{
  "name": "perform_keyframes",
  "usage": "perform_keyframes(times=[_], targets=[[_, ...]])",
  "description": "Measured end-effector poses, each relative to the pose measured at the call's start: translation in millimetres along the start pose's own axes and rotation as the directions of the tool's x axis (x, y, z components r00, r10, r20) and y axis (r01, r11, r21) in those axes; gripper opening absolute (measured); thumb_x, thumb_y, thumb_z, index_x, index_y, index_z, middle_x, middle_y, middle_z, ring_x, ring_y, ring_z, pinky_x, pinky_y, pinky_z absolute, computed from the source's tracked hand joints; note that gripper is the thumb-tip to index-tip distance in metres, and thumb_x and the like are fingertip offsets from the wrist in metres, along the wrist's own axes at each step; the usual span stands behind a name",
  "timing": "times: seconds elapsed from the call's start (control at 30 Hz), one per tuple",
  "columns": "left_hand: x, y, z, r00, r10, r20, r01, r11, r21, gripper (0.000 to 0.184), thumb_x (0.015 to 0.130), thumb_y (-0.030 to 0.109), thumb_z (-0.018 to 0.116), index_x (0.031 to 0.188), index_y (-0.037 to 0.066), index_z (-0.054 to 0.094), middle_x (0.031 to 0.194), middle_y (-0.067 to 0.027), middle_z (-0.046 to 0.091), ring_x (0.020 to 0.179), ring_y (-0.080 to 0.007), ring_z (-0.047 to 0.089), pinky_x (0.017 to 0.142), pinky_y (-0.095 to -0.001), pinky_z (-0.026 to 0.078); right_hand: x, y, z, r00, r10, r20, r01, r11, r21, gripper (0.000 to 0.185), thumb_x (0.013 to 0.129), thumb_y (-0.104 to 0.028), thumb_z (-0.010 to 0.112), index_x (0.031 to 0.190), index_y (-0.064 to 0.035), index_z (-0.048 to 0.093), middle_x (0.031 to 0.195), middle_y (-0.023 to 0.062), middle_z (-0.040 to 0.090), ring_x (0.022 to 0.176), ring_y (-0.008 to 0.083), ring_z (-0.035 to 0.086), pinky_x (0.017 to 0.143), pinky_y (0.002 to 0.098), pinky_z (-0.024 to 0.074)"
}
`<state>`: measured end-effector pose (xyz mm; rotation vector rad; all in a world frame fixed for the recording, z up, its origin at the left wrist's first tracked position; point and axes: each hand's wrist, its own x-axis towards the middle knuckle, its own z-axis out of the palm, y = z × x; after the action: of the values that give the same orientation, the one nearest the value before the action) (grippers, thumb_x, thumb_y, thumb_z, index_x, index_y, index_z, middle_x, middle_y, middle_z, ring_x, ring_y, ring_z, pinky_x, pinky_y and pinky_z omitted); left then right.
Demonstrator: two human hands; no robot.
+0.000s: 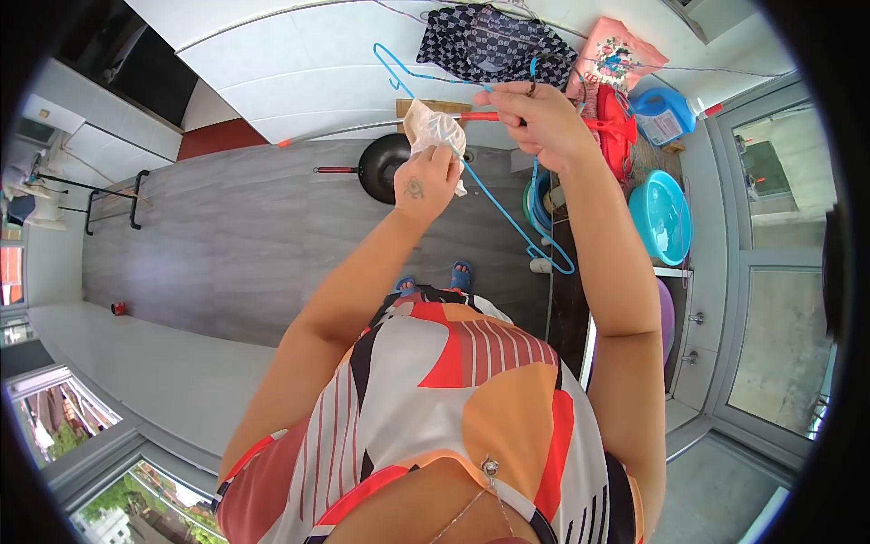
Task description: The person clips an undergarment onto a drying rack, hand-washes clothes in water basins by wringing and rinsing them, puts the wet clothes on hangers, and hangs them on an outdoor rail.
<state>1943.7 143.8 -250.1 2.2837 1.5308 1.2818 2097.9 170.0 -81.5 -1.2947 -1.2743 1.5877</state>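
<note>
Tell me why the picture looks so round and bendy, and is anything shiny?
Head view: dark rounded edges and bending lines suggest a very wide lens; head view: pale glare on the floor, plus bright daylight in the windows at lower left; head view: the hanger looks fairly sharp.

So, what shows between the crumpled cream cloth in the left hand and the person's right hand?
In the head view, a straight red-orange pole section shows between the cloth and the right hand; how far behind them it sits is unclear.
</note>
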Motion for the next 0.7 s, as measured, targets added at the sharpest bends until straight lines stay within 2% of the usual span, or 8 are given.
perform_keyframes(times=[0.1, 0.2, 0.33, 0.4, 0.43, 0.5, 0.6, 0.7], targets=[[10, 29, -18, 0.994, -0.017, 0.107, 0.037, 0.981, -0.19, 0.01, 0.07, 0.012, 0.065, 0.07, 0.008, 0.055, 0.065, -0.0076, 0.059, 0.062, -0.0241, 0.06, 0.053, -0.0359, 0.046, 9, 6, -17, 0.995, -0.006, -0.103, -0.012, 0.985, -0.169, 0.024, 0.089, -0.019, 0.056, 0.101, 0.0, 0.063, 0.055, -0.0089, 0.033, 0.042, 0.0004, 0.022, 0.037, 0.0192, 0.0149], [26, 59, 1, 0.993, 0.112, 0.048, -0.097, 0.964, -0.249, 0.01, 0.069, 0.01, 0.062, 0.066, 0.009, 0.053, 0.062, -0.0044, 0.058, 0.06, -0.0245, 0.059, 0.051, -0.0355, 0.046, 17, 17, -32, 0.998, 0.006, -0.061, -0.012, 0.994, -0.107, 0.025, 0.088, -0.022, 0.057, 0.099, -0.0007, 0.064, 0.055, -0.0095, 0.033, 0.043, 0.0002, 0.023, 0.037, 0.0194, 0.0159], [30, 60, 33, 0.97, 0.197, 0.141, -0.189, 0.98, -0.065, 0.007, 0.069, 0.016, 0.066, 0.071, 0.011, 0.062, 0.067, -0.0044, 0.06, 0.062, -0.0245, 0.06, 0.054, -0.0349, 0.047, 22, 17, -65, 0.999, 0.002, -0.041, -0.012, 0.974, -0.228, 0.026, 0.088, -0.024, 0.057, 0.098, -0.0007, 0.064, 0.055, -0.0089, 0.035, 0.043, 0.0006, 0.024, 0.037, 0.0199, 0.0164], [46, 64, 14, 0.983, 0.044, 0.178, 0.032, 0.915, -0.403, 0.015, 0.07, 0.022, 0.07, 0.075, 0.01, 0.064, 0.072, -0.0053, 0.06, 0.07, -0.0246, 0.061, 0.059, -0.0358, 0.047, 16, 16, -82, 1.0, 0.016, -0.023, -0.021, 0.974, -0.225, 0.027, 0.088, -0.024, 0.057, 0.098, -0.0005, 0.065, 0.056, -0.0082, 0.036, 0.043, 0.0009, 0.026, 0.037, 0.02, 0.0165], [60, 61, 10, 0.994, 0.109, 0.032, -0.096, 0.957, -0.272, 0.013, 0.071, 0.02, 0.07, 0.074, 0.009, 0.063, 0.073, -0.0055, 0.059, 0.071, -0.0244, 0.06, 0.058, -0.0358, 0.047, 16, 14, -91, 1.0, 0.03, -0.003, -0.03, 0.983, -0.179, 0.027, 0.088, -0.024, 0.058, 0.098, -0.0001, 0.065, 0.056, -0.0073, 0.038, 0.043, 0.0017, 0.027, 0.037, 0.0202, 0.0166], [84, 60, -2, 0.987, 0.108, -0.116, -0.123, 0.983, -0.135, 0.008, 0.071, 0.005, 0.069, 0.074, 0.005, 0.061, 0.068, -0.0057, 0.058, 0.063, -0.0212, 0.059, 0.054, -0.0323, 0.047, 17, 13, -104, 0.999, 0.036, 0.002, -0.035, 0.979, -0.201, 0.027, 0.088, -0.024, 0.058, 0.098, 0.0002, 0.065, 0.055, -0.0073, 0.038, 0.043, 0.0019, 0.027, 0.037, 0.0204, 0.0167], [90, 45, 17, 0.912, -0.299, 0.281, 0.349, 0.925, -0.149, 0.014, 0.076, 0.018, 0.069, 0.08, 0.007, 0.062, 0.081, -0.0041, 0.064, 0.072, -0.02, 0.061, 0.062, -0.0306, 0.047, 16, 4, -120, 1.0, 0.018, 0.018, -0.014, 0.975, -0.221, 0.025, 0.085, -0.021, 0.059, 0.095, -0.0002, 0.066, 0.054, -0.0068, 0.039, 0.042, 0.0024, 0.028, 0.037, 0.0209, 0.0163], [66, 23, 73, 0.874, -0.228, 0.428, 0.41, 0.82, -0.4, 0.019, 0.077, 0.019, 0.07, 0.088, 0.005, 0.064, 0.09, -0.0057, 0.066, 0.08, -0.017, 0.062, 0.073, -0.0283, 0.048, 13, -7, -138, 1.0, -0.002, 0.03, 0.008, 0.979, -0.202, 0.02, 0.079, -0.018, 0.061, 0.089, -0.0023, 0.068, 0.053, -0.006, 0.042, 0.04, 0.0027, 0.029, 0.037, 0.0216, 0.0166]])
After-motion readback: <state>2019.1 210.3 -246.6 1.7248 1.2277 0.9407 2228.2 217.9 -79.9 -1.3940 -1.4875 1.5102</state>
